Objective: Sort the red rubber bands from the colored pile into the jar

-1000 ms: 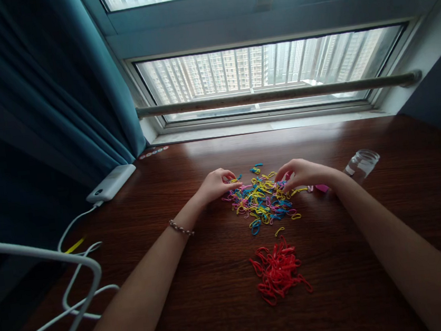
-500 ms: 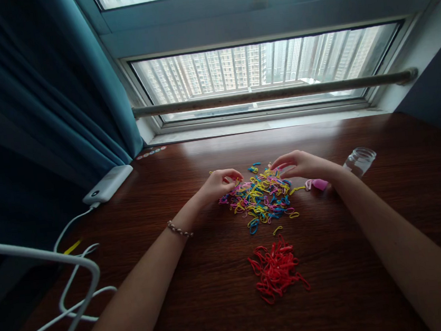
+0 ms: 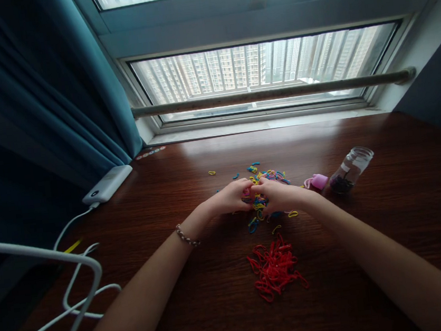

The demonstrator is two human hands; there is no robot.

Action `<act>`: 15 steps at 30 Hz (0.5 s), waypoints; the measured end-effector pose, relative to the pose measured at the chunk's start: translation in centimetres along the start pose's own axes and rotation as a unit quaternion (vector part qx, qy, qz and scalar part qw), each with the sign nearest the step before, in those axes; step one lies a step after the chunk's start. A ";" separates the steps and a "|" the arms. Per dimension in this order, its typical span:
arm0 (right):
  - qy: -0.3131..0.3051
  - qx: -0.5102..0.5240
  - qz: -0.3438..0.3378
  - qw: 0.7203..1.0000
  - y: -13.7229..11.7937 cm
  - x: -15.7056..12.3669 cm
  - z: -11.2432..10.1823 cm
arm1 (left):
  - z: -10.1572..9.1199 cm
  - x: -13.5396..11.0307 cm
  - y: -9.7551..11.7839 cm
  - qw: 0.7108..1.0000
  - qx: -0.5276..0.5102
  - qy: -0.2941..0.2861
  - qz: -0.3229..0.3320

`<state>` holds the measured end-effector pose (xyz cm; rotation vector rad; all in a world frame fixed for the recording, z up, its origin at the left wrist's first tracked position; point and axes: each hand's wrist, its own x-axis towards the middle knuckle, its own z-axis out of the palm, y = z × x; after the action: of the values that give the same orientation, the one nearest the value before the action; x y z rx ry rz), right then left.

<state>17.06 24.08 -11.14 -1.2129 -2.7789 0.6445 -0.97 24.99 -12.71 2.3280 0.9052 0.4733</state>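
A mixed pile of small yellow, blue and pink rubber bands point(image 3: 276, 176) lies mid-table, partly covered by both hands. My left hand point(image 3: 232, 196) curls around its left side, fingers bent in on the bands. From the right, my right hand point(image 3: 277, 193) closes on the same pile, its fingertips meeting those of the left. Some bands show between the two hands. Nearer to me sits a separate heap of red rubber bands point(image 3: 277, 268), which neither hand touches. A few loose bands, such as a yellow one point(image 3: 212, 173), are scattered around the pile.
A tilted clear jar point(image 3: 352, 169) with dark contents lies right of my right hand, beside a pink cap point(image 3: 318, 181). On the left are a white power bank point(image 3: 108, 184) and a looped white cable point(image 3: 92, 265). A metal bar point(image 3: 272, 94) crosses the window.
Both hands have come together over the mixed pile, the right moving left and toward me, the left moving right. The pile looks gathered more tightly, and the jar and pink cap are now uncovered.
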 end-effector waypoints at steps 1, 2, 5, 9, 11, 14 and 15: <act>0.017 -0.008 -0.008 1.000 0.0 0.2 0.2 | 0.0 0.1 -0.1 1.000 -0.008 0.008 -0.002; 0.034 -0.015 -0.008 0.999 0.1 0.4 0.2 | 0.0 0.1 -0.2 1.000 -0.019 0.020 -0.009; 0.096 -0.001 0.010 0.995 0.6 0.6 -0.4 | -0.4 0.2 -0.5 0.993 -0.062 0.088 -0.039; 0.213 0.070 0.024 0.974 1.5 0.4 -1.7 | -1.5 0.2 -0.8 0.967 -0.132 0.211 -0.050; 0.261 0.105 0.029 0.959 1.9 0.3 -2.2 | -2.0 0.2 -1.0 0.953 -0.169 0.242 -0.061; 0.299 0.138 0.044 0.943 2.4 0.1 -2.7 | -2.5 0.1 -1.5 0.940 -0.201 0.262 -0.087; 0.305 0.143 0.047 0.940 2.6 0.0 -2.9 | -2.7 0.1 -1.6 0.938 -0.197 0.268 -0.093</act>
<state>19.40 26.69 -9.54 -1.2255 -2.0528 0.5360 -3.12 27.09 -11.65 1.7494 1.1384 1.1297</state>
